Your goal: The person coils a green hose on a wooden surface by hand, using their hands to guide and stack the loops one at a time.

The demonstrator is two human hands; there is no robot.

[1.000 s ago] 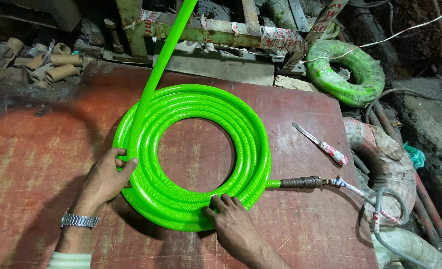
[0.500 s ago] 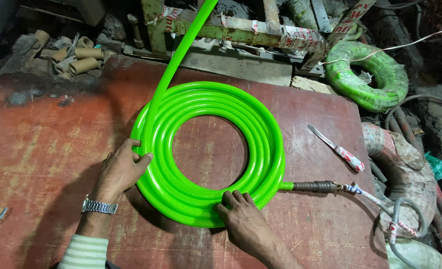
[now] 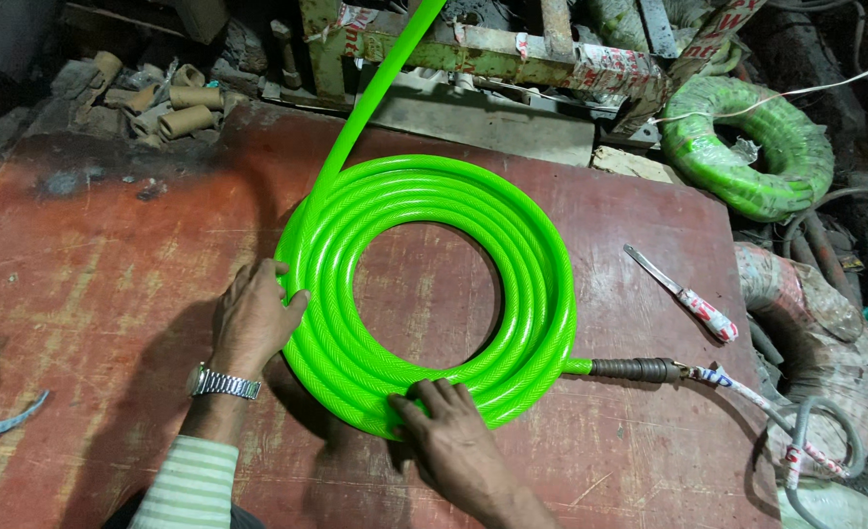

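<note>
At the far left edge a pale blue-grey strip (image 3: 3, 419) curls on the board. Up at ten o'clock lie several short tan cardboard tubes (image 3: 174, 110), dusty and hollow, in a heap of rubble.

The worktop (image 3: 91, 264) is a flat board with a worn red-brown coat, scratched and stained, darker with soot toward its far edge. The surroundings are a dim, cluttered workshop.

The left hand (image 3: 256, 321), with a metal link watch (image 3: 223, 383) above a striped cuff, lies at nine o'clock on the coil, fingers curled over the outer turns and thumb pressed against the side, a loose clasp rather than a closed fist. The bright green hose coil (image 3: 434, 294) lies flat at the board's middle: glossy plastic with a fine braided herringbone pattern, wound in roughly five or six round turns. One straight length of hose (image 3: 375, 83) rises from its eleven o'clock side to the top of the view.

The right hand (image 3: 448, 441) rests at six o'clock on the coil, fingers spread flat and pressing down, gripping nothing.

At the coil's four o'clock a dark ribbed metal fitting (image 3: 634, 369) sticks out, joined to a taped line. Beyond it at three o'clock lies one knife (image 3: 683, 292) with a tape-wrapped handle. At one o'clock, off the board, sits a second green coil (image 3: 747, 147), wrapped in clear film, beside a painted metal frame (image 3: 473, 54).
</note>
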